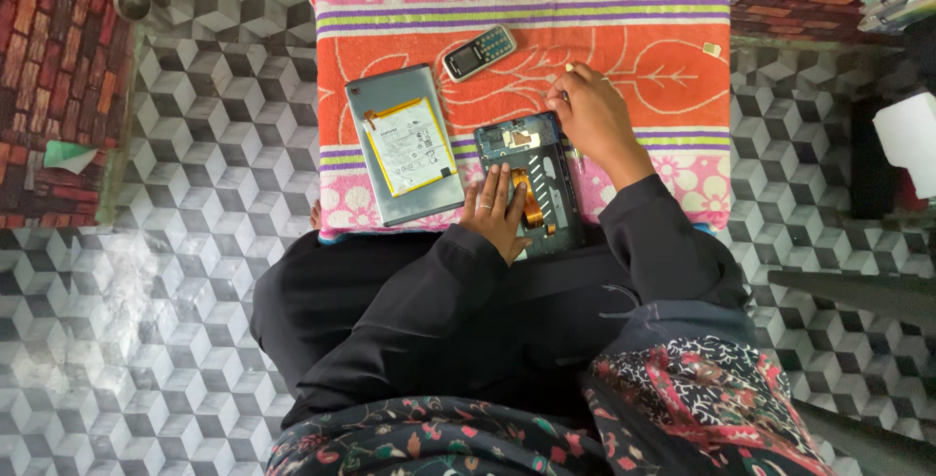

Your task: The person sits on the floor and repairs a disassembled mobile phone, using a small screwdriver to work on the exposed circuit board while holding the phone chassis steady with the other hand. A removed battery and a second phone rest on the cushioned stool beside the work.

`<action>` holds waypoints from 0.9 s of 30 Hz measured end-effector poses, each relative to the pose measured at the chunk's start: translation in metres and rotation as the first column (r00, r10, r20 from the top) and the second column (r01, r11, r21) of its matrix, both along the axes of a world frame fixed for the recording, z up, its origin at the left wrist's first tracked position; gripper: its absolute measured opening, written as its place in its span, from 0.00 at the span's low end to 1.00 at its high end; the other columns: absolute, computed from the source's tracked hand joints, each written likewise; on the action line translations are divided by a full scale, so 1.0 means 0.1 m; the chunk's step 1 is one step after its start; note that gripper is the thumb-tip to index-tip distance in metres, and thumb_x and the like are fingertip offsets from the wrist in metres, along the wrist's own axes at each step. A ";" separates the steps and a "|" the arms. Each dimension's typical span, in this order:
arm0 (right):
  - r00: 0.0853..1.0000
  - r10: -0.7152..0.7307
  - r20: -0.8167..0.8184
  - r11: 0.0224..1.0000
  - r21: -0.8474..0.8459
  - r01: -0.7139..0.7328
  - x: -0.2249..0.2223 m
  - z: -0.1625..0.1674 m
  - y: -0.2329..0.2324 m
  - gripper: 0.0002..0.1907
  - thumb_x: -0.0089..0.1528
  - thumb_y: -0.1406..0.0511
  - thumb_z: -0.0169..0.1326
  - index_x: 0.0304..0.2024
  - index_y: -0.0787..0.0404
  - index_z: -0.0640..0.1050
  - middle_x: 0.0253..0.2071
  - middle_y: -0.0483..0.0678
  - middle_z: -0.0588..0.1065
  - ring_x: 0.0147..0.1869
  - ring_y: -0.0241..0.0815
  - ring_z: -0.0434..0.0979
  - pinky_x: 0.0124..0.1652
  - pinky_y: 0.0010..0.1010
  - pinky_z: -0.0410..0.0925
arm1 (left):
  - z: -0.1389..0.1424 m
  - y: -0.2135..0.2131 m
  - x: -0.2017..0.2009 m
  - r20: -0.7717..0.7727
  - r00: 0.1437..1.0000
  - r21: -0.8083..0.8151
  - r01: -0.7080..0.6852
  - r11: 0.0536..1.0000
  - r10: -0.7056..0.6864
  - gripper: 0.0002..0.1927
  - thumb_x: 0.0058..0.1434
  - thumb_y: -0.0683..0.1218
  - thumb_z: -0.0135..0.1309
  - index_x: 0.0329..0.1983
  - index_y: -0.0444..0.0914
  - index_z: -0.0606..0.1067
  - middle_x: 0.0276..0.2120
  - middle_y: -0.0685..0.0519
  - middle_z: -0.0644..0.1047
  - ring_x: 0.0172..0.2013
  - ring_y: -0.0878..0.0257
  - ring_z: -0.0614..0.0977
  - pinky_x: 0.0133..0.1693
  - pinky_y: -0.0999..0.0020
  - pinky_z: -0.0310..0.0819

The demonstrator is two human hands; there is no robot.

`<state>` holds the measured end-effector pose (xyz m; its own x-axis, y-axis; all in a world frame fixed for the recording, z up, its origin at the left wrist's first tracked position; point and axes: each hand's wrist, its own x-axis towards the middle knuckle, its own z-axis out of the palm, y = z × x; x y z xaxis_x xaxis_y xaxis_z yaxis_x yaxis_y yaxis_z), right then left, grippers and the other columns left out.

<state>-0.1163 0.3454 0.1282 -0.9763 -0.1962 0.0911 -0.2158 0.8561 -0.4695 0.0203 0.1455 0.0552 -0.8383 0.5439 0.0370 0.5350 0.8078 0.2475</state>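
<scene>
our left hand [495, 208] lies flat, open, on the opened device [531, 183] just right of the tablet back [405, 144]; our right hand [590, 115] pinches a small tool. thin, fragile; we'd hold its edges.

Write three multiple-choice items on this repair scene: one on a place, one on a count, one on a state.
1. Where does the small keypad phone lie?
A. on the floor tiles
B. on the patterned cloth, beyond the grey tablet back
C. in the left hand

2. How many hands touch the opened dark device?
A. none
B. one
C. two

3. The grey tablet back is
A. open, battery showing
B. closed
C. wrapped in cloth

Answers: 1 B, it rests on the orange band; 2 C, the left hand presses its near part, the right hand works its far corner; 3 A, the pale battery is exposed.
</scene>
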 end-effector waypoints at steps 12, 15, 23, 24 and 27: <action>0.997 0.037 0.075 0.997 0.059 -0.041 -0.02 0.03 0.06 0.04 0.63 0.66 0.57 0.38 0.59 0.81 0.59 0.54 0.73 0.58 0.57 0.75 0.54 0.47 0.68 | 0.10 -0.03 -0.01 0.020 1.000 -0.009 -0.011 1.000 0.011 0.49 0.54 0.65 0.61 0.74 0.37 0.61 0.74 0.32 0.50 0.75 0.42 0.50 0.68 0.41 0.49; 0.998 0.054 0.034 0.997 0.058 -0.056 -0.03 0.02 0.05 0.04 0.61 0.66 0.59 0.37 0.60 0.81 0.63 0.56 0.72 0.58 0.57 0.75 0.52 0.47 0.67 | 0.09 -0.03 -0.01 0.026 1.000 -0.006 -0.011 1.000 0.012 0.49 0.55 0.65 0.60 0.74 0.37 0.61 0.74 0.33 0.50 0.75 0.42 0.50 0.68 0.41 0.49; 0.995 0.043 0.090 0.997 0.055 -0.048 0.01 0.02 0.02 0.04 0.62 0.66 0.59 0.38 0.60 0.81 0.48 0.48 0.78 0.56 0.53 0.76 0.53 0.45 0.68 | 0.07 -0.04 0.00 0.030 1.000 -0.010 0.000 1.000 0.000 0.49 0.56 0.66 0.59 0.74 0.37 0.59 0.74 0.33 0.49 0.75 0.42 0.50 0.68 0.41 0.49; 0.995 0.039 0.091 0.997 0.058 -0.045 0.01 0.02 0.01 0.04 0.62 0.67 0.59 0.38 0.60 0.81 0.47 0.48 0.78 0.55 0.53 0.76 0.52 0.45 0.69 | 0.07 -0.04 0.00 0.031 1.000 -0.011 0.000 1.000 0.000 0.49 0.56 0.66 0.59 0.74 0.37 0.59 0.74 0.33 0.49 0.75 0.42 0.50 0.68 0.41 0.49; 0.995 0.039 0.088 0.997 0.057 -0.045 0.02 0.03 0.01 0.03 0.61 0.67 0.60 0.37 0.59 0.82 0.45 0.47 0.79 0.54 0.53 0.77 0.51 0.44 0.69 | 0.07 -0.04 0.00 0.036 0.999 -0.015 0.002 1.000 -0.002 0.49 0.56 0.66 0.59 0.74 0.37 0.59 0.74 0.33 0.49 0.75 0.42 0.49 0.68 0.40 0.49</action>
